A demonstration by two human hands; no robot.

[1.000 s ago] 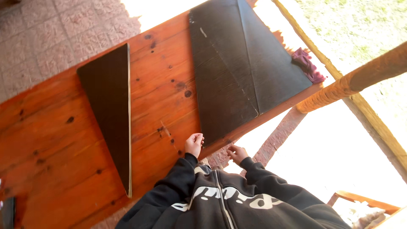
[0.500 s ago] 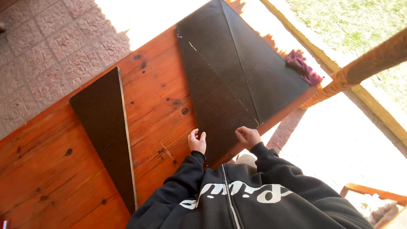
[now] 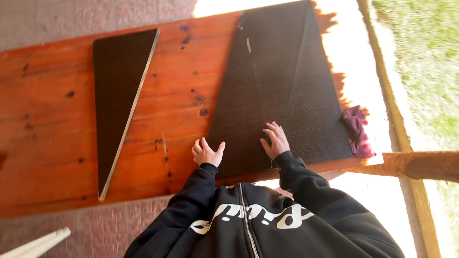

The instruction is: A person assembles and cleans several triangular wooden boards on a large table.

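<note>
Left hand: my left hand [image 3: 206, 153] rests on the desk [image 3: 57, 143] right at the near left edge of the big dark sheet [image 3: 282, 95]. The fingers are loosely curled and apart, the thumb reaches toward the sheet's edge, and nothing is gripped in it.

Right hand: my right hand [image 3: 275, 140] lies palm down on the big dark sheet near its front edge. The fingers are spread a little and press flat on the surface, not clamped around anything.

Big dark sheet: I see it lying flat on the right part of the desk, wider at my end and narrower at the far end. A seam or fold line runs lengthwise up its middle. Its near edge sits close to the front edge of the desk, just ahead of my sleeves. It lies under my right hand and touching, or just beside, my left.

Dark triangular piece [image 3: 117, 95]: it lies flat on the left part of the desk, well apart from both hands, its narrow tip pointing toward me, with a pale edge along its right side.

Maroon cloth [image 3: 357, 131]: bunched at the right side of the big sheet, on the desk's sunlit end.

Desk: reddish wooden planks with dark knots.

Pale slats [image 3: 38, 243]: at the lower left corner, over the paved floor [image 3: 95, 229].
</note>
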